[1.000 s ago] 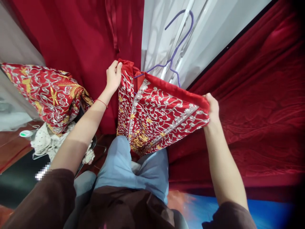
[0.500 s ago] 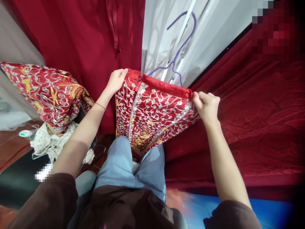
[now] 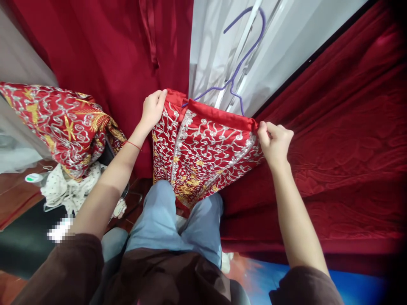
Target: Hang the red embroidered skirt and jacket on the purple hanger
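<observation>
Stretched between my two hands is a red skirt (image 3: 206, 144) with silver and gold embroidery and a plain red waistband. My left hand (image 3: 153, 109) grips the waistband's left end, fingers closed over it. At the right end my right hand (image 3: 275, 140) pinches the band in a fist. A purple wire hanger (image 3: 233, 80) rises behind the waistband; its hook points up and its lower part is hidden inside or behind the cloth. The skirt's lower part hangs down in front of my knees.
To the left, another red embroidered garment (image 3: 63, 123) is draped over a chair, above a white dotted cloth (image 3: 68, 186) and a black seat (image 3: 25, 237). Red curtains (image 3: 104, 46) and a white curtain (image 3: 213, 42) hang ahead. Dark red fabric (image 3: 333, 169) covers the right side.
Both hands still hold the waistband. My left hand has shifted slightly left, and the hanger's hook stands a little higher in view.
</observation>
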A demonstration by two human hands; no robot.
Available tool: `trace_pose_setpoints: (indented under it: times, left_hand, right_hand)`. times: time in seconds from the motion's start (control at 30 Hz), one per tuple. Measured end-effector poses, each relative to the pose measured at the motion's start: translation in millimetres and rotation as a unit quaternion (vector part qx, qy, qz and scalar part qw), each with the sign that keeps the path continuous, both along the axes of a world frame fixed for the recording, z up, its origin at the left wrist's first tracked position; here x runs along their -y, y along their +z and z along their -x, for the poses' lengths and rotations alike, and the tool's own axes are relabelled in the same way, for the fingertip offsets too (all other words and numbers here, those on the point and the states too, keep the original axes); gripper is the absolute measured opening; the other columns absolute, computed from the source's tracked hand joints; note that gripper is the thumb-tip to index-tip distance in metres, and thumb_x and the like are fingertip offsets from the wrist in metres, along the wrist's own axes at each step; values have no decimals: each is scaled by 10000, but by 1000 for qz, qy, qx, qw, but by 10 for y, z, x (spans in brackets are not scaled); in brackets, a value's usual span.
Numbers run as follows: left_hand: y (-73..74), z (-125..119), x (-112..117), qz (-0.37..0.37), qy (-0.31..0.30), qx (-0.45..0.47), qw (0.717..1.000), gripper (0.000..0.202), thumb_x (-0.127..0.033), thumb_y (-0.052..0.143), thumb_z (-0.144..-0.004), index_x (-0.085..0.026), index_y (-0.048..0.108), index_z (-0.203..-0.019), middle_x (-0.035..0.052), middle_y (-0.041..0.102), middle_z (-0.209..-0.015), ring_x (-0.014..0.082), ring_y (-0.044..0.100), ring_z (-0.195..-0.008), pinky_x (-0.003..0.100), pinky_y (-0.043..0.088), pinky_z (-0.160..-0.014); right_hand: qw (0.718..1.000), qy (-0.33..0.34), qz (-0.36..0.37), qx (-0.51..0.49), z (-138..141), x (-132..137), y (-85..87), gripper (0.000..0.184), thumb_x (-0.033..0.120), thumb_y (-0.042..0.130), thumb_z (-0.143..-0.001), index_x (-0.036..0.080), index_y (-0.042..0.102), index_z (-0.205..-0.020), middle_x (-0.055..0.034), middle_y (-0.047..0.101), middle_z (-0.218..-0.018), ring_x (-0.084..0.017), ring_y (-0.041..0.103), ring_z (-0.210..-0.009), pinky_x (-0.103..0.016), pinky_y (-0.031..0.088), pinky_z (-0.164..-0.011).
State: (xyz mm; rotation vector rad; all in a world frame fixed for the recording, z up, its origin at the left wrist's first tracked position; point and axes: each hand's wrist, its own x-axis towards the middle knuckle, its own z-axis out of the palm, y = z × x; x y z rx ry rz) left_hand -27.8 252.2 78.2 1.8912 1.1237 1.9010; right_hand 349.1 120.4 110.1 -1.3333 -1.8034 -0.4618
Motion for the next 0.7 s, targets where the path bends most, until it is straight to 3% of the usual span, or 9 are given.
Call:
trace_pose_setpoints:
  times: [0.27,0.47,0.57,0.7]
  left_hand:
    - [-16,-46,-51,-11,49,-32,998,547,-693,458,-911,-223,437,-632,-15,369,-588,186,567,-714,323,459,-772]
    - [4,-99,150,-29,72,-49,996,579,-742,356,-915,-228,440,-662,-16,391,-600,168,525,-650,323,453,-720]
    - [61,-101,212,-46,48,-51,996,546,-747,403,-897,-229,503,-756,-2,474,-673,171,551,-696,318,467,-727]
    - [163,-94,90,-58,34,2,998,551,-759,371,-900,-235,514,-802,14,484,-730,186,586,-748,326,490,-724]
  right_hand:
    - [1000,-8,-4,-7,44,66,6,519,465,392,-985,236,246,-542,40,231,-480,-123,273,-487,-315,263,-591]
    - [998,-1,-28,-63,103,120,23,502,428,453,-976,241,256,-554,51,227,-521,-108,229,-506,-316,218,-576]
    - [985,18,-75,-154,135,136,142,506,413,461,-991,246,240,-567,53,219,-553,-102,205,-535,-316,192,-563]
    - [980,55,-102,-160,126,193,400,472,408,496,-994,231,345,-584,43,299,-571,-101,257,-555,-313,214,-574]
